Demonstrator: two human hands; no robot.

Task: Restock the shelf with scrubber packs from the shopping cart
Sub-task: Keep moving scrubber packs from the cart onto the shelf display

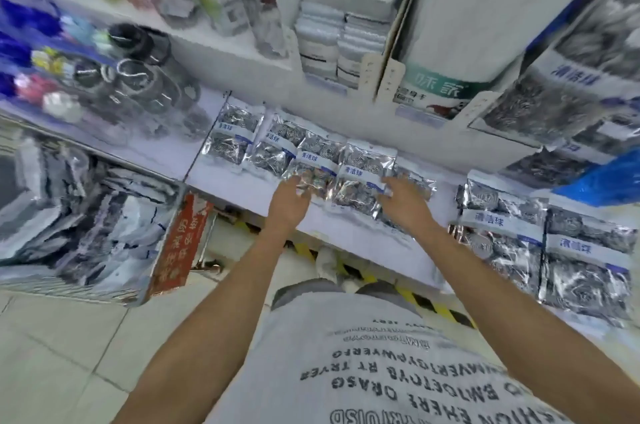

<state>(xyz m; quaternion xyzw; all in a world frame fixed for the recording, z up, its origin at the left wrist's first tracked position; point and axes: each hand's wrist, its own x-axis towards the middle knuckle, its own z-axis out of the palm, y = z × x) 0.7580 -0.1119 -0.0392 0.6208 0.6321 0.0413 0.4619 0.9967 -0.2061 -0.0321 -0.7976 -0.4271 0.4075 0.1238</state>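
Several silvery scrubber packs (363, 171) with blue-and-white labels lie in an overlapping row on the white shelf (363, 240). My left hand (289, 204) rests on the near edge of one pack in the middle of the row, fingers spread on it. My right hand (403, 197) touches the right end of the row, fingers laid over a pack there. More scrubber packs (547, 243) lie flat further right on the same shelf. The shopping cart (86, 216) stands at the left with more packs inside.
An orange sign (181, 243) hangs on the cart's side. Bottles and flasks (145, 77) fill the shelf at the left, folded cloths (332, 43) and a large white pack (460, 43) stand behind. Yellow-black tape (429, 302) marks the floor below the shelf.
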